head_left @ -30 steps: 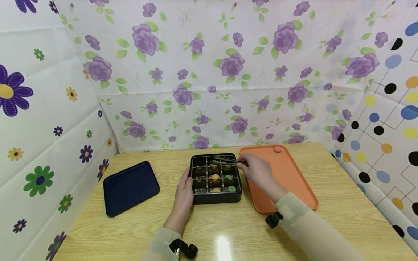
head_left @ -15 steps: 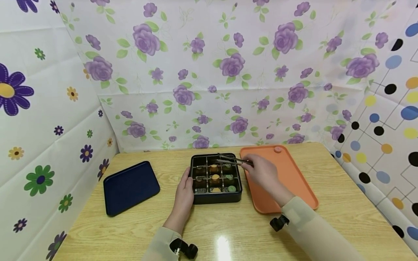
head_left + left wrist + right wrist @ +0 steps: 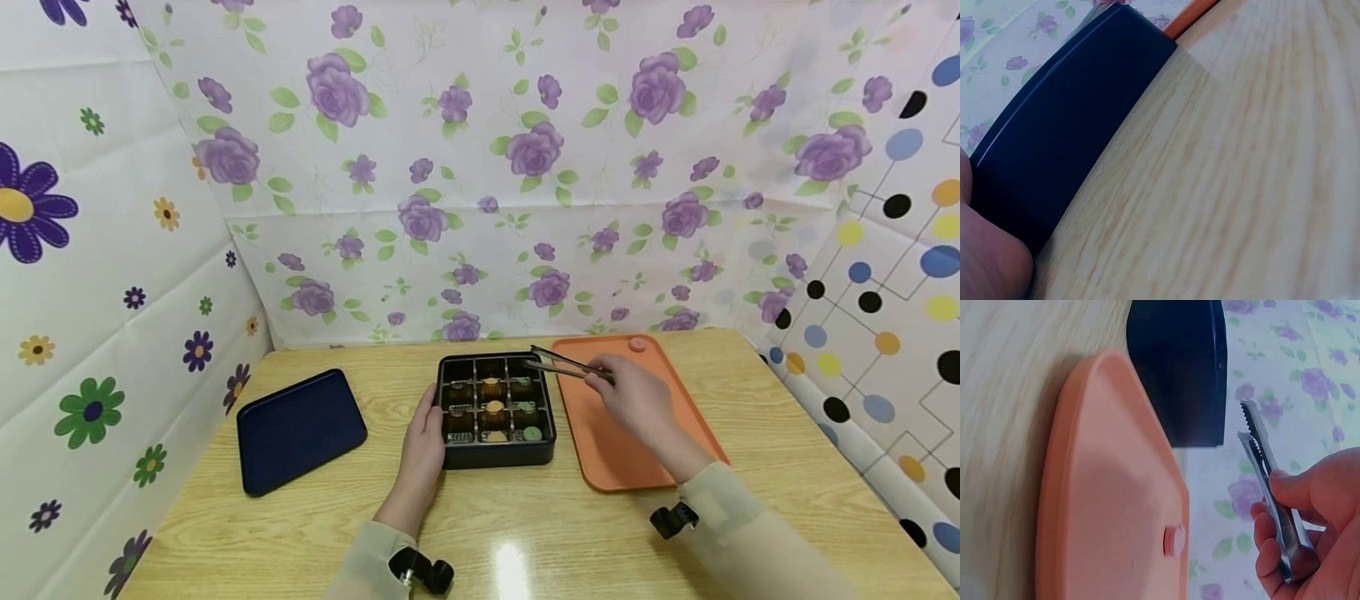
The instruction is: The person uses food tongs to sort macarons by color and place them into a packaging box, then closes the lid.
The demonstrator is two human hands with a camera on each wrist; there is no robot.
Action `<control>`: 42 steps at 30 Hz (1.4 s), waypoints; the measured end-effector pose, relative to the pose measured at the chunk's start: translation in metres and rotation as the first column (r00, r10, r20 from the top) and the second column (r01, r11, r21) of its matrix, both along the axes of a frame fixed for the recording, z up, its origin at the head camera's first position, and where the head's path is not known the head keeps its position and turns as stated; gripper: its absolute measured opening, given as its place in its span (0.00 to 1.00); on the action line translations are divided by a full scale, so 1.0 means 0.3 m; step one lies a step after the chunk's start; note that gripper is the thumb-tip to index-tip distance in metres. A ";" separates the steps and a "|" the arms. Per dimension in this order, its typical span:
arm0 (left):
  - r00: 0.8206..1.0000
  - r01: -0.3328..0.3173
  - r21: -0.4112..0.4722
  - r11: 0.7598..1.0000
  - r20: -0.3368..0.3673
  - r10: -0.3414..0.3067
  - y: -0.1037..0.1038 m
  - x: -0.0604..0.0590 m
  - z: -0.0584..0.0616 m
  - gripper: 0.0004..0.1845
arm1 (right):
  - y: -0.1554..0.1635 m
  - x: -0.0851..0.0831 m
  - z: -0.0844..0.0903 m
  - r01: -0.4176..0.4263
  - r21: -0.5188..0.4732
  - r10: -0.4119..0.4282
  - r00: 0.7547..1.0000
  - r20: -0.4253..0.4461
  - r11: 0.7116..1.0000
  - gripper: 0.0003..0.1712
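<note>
A dark blue box (image 3: 498,456) with a divided insert sits on the table. Its middle column holds orange macarons (image 3: 495,407), and green macarons (image 3: 532,434) lie in the right column. My left hand (image 3: 422,450) rests along the box's left wall, fingers stretched out. My right hand (image 3: 633,398) holds metal tongs (image 3: 566,364) above the box's far right corner and the orange tray (image 3: 611,454). In the right wrist view, the serrated tips of the tongs stand slightly apart with nothing between them. A pink macaron (image 3: 637,344) lies at the tray's far end.
A dark blue tray or lid (image 3: 302,433) lies at the left of the wooden table (image 3: 465,533). The orange tray is close beside the box's right side. Patterned cloth (image 3: 480,208) hangs behind the table and at both sides.
My right hand has drawn the tongs right, from over the box's back middle compartment toward the orange tray. An orange macaron now shows in the middle column where the tongs were. My left hand stays put.
</note>
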State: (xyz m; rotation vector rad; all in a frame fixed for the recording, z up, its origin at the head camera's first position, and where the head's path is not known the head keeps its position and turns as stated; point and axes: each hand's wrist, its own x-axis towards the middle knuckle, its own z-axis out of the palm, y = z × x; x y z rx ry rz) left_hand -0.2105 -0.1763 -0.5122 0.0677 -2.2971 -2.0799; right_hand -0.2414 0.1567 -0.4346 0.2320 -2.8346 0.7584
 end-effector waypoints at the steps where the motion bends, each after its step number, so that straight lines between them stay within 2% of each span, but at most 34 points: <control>1: 1.000 0.000 0.000 1.000 -0.001 0.000 0.000 0.000 0.001 0.30 | 0.012 0.002 0.001 -0.003 -0.003 0.003 1.000 0.002 1.000 0.13; 9: 1.000 -0.002 0.001 1.000 -0.005 0.002 0.002 0.002 0.007 0.30 | 0.104 0.020 0.007 0.018 0.028 -0.018 1.000 -0.023 0.999 0.10; 18: 1.000 0.002 0.006 1.000 -0.002 -0.002 0.002 0.002 -0.001 0.30 | 0.184 0.050 -0.012 0.049 0.054 -0.047 0.999 -0.025 0.997 0.18; 26: 1.000 0.004 0.012 1.000 -0.005 -0.004 0.003 0.002 0.001 0.30 | 0.242 0.067 -0.023 0.062 0.073 -0.062 0.998 -0.004 0.995 0.19; 42: 1.000 0.002 0.014 1.000 0.003 -0.002 0.002 0.003 0.008 0.30 | 0.337 0.074 -0.086 0.072 0.097 -0.075 0.997 0.020 0.993 0.17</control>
